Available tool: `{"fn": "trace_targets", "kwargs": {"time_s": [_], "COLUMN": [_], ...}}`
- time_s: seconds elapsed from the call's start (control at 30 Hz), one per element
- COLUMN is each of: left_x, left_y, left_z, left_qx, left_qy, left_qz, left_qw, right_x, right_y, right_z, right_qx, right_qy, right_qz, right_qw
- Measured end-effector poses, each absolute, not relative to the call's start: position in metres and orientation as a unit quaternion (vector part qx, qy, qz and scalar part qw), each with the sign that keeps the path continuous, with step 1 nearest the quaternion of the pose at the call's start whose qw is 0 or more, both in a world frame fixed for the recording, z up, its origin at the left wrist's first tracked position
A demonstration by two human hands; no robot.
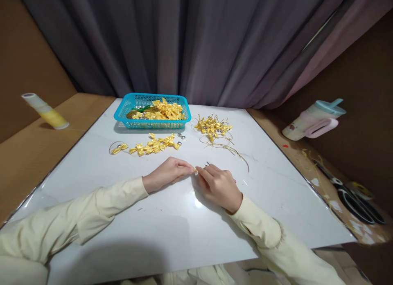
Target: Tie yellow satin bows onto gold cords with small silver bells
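Observation:
Near the middle of the white table, my left hand (168,172) is closed in a pinch on a small yellow piece (195,170), too small to tell its kind. My right hand (220,187) meets it there, thumb and forefinger together at the same piece. Dark thin tips (207,163) poke out past the right fingers; the rest of that tool is hidden in the hand. Beyond my left hand lie several yellow ribbon bows (155,144) with silver gems (181,136) beside them. One bow with a cord loop (119,148) lies farther left.
A blue basket (121,123) of bows and gems stands at the back. Right of it is a pile of bows on gold cords (213,126). A ribbon or thread roll (50,115) stands left; a tumbler (310,121) and black scissors (353,201) are on the right ledge.

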State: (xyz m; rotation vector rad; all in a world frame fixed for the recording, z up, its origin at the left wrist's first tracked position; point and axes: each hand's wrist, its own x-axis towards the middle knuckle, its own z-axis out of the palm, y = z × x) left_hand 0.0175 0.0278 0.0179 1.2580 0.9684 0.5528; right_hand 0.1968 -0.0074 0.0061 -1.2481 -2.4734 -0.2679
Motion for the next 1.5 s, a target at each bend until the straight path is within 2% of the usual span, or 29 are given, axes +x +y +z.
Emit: {"fn": "trace_targets", "kwargs": {"time_s": [0.13, 0.27, 0.6, 0.77, 1.07, 1.37, 1.5], "left_x": [0.018, 0.018, 0.017, 0.016, 0.016, 0.015, 0.015], "left_y": [0.027, 0.027, 0.028, 0.029, 0.028, 0.030, 0.029], "left_z": [0.018, 0.018, 0.022, 0.018, 0.015, 0.011, 0.012], "left_qx": [0.563, 0.569, 0.613, 0.636, 0.657, 0.643, 0.640], "left_qy": [0.422, 0.419, 0.399, 0.401, 0.427, 0.411, 0.406], "left_qz": [0.238, 0.232, 0.210, 0.194, 0.207, 0.219, 0.215], "left_qw": [0.670, 0.668, 0.649, 0.630, 0.586, 0.607, 0.615], "right_x": [0.196, 0.196, 0.200, 0.204, 0.219, 0.228, 0.232], "right_y": [-0.010, -0.006, 0.004, 0.005, 0.006, 0.007, 0.007], "right_z": [0.015, 0.014, 0.003, 0.007, 0.018, 0.030, 0.034], "right_qx": [-0.479, -0.485, -0.392, -0.385, -0.385, -0.383, -0.410], "right_qy": [-0.865, -0.863, -0.907, -0.915, -0.919, -0.917, -0.900], "right_qz": [-0.008, 0.018, -0.068, -0.062, 0.043, 0.105, 0.135], "right_qw": [0.148, 0.141, 0.137, 0.104, 0.074, 0.042, 0.056]}}
